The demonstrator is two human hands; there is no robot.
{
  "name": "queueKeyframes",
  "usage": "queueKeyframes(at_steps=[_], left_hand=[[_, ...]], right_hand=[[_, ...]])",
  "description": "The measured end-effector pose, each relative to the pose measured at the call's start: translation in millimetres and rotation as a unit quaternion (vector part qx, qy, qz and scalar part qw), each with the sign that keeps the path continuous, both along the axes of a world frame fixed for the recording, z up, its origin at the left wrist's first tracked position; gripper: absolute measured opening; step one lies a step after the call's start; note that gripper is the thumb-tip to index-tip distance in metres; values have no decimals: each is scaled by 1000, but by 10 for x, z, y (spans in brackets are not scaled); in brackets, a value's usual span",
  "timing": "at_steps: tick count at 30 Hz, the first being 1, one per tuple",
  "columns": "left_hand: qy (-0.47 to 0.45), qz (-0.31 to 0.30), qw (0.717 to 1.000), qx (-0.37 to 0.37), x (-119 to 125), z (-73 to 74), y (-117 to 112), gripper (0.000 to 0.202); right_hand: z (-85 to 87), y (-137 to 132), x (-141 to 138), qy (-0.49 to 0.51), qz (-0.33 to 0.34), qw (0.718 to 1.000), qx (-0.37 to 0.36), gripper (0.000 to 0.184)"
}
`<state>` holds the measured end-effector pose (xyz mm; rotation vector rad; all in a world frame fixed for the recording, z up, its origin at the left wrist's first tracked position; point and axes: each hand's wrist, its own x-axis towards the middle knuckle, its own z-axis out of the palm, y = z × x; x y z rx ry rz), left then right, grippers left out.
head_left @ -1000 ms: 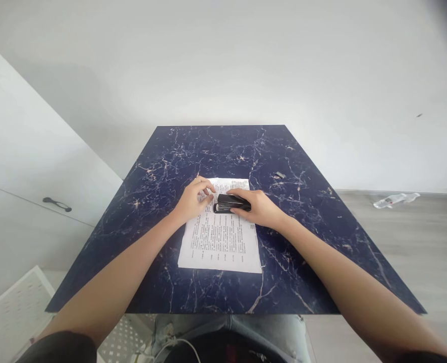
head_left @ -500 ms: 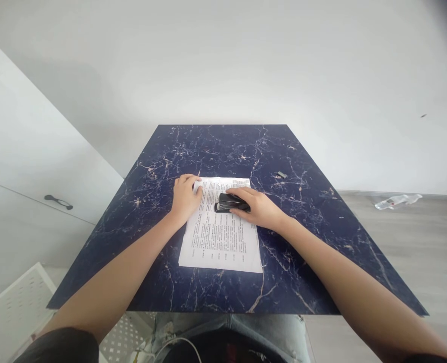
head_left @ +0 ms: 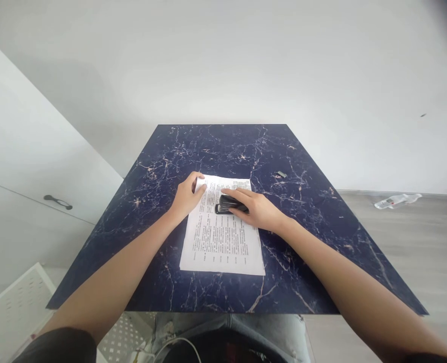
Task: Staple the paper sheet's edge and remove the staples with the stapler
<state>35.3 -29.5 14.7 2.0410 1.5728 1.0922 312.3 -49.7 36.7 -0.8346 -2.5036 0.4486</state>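
Printed sheets of paper [head_left: 216, 252] lie on the dark blue marbled table, their far left corner raised a little. My left hand [head_left: 188, 194] grips that corner, thumb on top and fingers at the far edge. Over the right half of the sheets, my right hand [head_left: 259, 207] is closed around a black stapler [head_left: 223, 204] whose front end points left. The palm hides the stapler's rear. I cannot tell how many sheets there are.
A small greenish-grey box [head_left: 281, 175] rests on the table [head_left: 216, 146] beyond my right hand. A clear plastic bottle [head_left: 397, 201] lies on the floor at right. White cabinet doors [head_left: 38, 151] stand at left, above a perforated white basket [head_left: 19, 302].
My left hand has shifted slightly right and now pinches the paper's corner. The sheets have moved a little right and nearer to me. The right hand stays on the stapler.
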Motion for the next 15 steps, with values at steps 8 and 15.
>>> queueKeyframes(at_steps=[8, 15], left_hand=[[21, -75, 997, -23, 7, 5, 25, 30], [-54, -71, 996, 9, -57, -15, 56, 33]], right_hand=[[79, -19, 42, 14, -4, 1000, -12, 43], [324, 298, 608, 94, -213, 972, -13, 33]])
